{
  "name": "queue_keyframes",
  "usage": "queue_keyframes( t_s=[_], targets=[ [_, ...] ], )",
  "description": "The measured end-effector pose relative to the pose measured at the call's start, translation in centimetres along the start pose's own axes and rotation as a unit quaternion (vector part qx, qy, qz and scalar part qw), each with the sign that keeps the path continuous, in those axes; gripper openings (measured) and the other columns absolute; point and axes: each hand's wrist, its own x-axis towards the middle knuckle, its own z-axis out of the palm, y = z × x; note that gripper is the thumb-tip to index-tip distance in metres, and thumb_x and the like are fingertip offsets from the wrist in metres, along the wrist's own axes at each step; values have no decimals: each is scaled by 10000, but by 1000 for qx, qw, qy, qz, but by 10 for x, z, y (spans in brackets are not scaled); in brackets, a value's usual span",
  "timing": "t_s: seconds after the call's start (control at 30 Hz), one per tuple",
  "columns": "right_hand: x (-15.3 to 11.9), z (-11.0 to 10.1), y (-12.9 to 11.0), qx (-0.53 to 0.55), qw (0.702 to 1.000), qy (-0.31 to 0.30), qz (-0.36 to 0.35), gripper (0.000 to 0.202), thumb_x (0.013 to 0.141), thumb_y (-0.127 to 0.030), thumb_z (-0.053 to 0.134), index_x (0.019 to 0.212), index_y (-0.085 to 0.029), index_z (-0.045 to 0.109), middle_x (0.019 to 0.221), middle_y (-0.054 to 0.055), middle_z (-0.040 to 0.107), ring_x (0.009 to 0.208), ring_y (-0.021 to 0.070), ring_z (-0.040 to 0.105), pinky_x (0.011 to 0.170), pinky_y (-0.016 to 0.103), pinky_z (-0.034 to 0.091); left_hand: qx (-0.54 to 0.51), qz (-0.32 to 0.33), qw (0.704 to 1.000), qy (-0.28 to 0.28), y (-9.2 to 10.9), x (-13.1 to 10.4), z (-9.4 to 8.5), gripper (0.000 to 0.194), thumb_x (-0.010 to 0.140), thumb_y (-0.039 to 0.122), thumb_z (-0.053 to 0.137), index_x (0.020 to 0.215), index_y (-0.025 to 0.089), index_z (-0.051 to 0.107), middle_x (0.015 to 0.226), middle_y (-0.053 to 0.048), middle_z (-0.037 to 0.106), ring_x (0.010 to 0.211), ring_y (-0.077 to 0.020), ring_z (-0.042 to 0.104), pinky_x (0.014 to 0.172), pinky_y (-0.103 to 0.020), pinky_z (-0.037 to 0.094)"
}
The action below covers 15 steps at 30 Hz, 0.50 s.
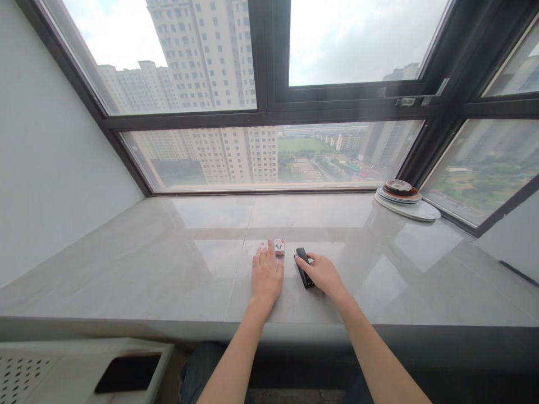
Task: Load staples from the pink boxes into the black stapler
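The right hand is closed around a black object, already grasped, apparently resting on the windowsill. The left hand, fingers extended and thumb apart, partly covers a small box; whether it grips is unclear. Just right, a second box sits unheld. Stacked discs lie far right, untouched.

The right hand holds a black object (box nearby).
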Motion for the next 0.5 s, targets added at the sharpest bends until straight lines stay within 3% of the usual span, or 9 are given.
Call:
queue_keyframes(
  t_s=[0.1,0.23,0.37,0.5],
  targets=[
    [-8,9,1,34,999,27,22,530,933,-611,470,1094,-188,747,624,43,619,644,213,577,590,281,359,10,15,1000,7,20,5,2,558,1034,335,382,1574,219,303,1471,-173,484,1435,-320,374,1174,-534,294],
    [-16,18,5,102,995,0,14,562,949,-597,443,1216,-172,694,676,38,627,650,209,570,609,289,407,6,25,1000,-1,25,0,-5,440,1053,302,340,1473,219,443,1407,-165,514,1387,-298,418,1148,-528,331],
    [-19,34,-1,154,986,-62,-8,531,978,-561,419,1301,-196,629,671,16,611,601,186,541,592,290,428,6,37,999,-6,13,-21,-17,417,1051,276,348,1456,245,445,1453,-148,475,1403,-285,397,1157,-523,326],
    [-14,68,-22,190,973,-124,-28,510,1006,-559,385,1332,-225,591,613,-12,558,515,163,513,563,285,421,13,19,1000,-2,-14,-37,-34,422,1047,265,357,1462,271,433,1468,-130,466,1402,-281,402,1150,-507,345]
  ],
)
